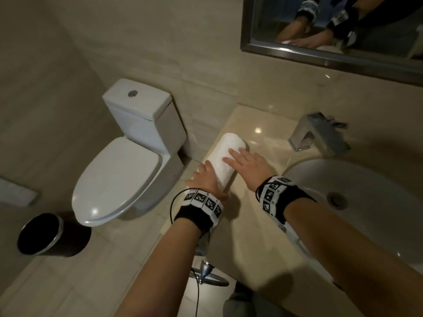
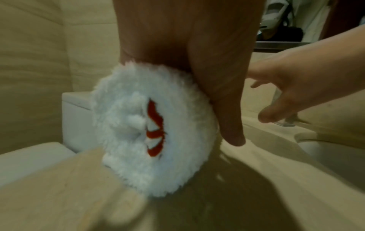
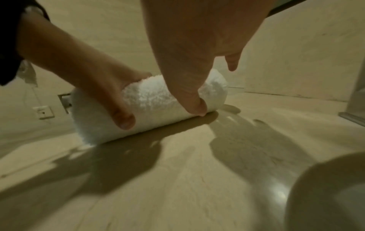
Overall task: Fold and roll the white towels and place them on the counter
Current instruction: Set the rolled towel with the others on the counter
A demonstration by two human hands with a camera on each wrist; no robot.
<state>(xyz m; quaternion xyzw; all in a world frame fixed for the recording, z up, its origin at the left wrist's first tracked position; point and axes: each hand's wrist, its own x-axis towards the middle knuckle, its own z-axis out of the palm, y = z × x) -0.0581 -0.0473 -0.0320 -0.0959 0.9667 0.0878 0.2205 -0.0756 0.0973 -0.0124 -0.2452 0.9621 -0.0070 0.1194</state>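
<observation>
A rolled white towel (image 1: 225, 154) lies on the beige counter (image 1: 251, 225), close to its left edge and pointing away from me. My left hand (image 1: 203, 177) straddles the near end of the roll. In the right wrist view its thumb (image 3: 123, 120) lies on the near side of the towel (image 3: 158, 96), with the fingers over the far side. My right hand (image 1: 245, 161) rests on top of the far half with straight fingers, its thumb (image 3: 197, 107) touching the roll's side. The left wrist view shows the end of the towel (image 2: 128, 140), where a red label (image 2: 155, 129) is tucked into the spiral.
A white basin (image 1: 366, 202) is sunk into the counter at the right, with a chrome faucet (image 1: 318, 133) behind it. A mirror (image 1: 343, 26) hangs above. Left of the counter, lower down, stand a toilet (image 1: 121, 175) and a black bin (image 1: 43, 234).
</observation>
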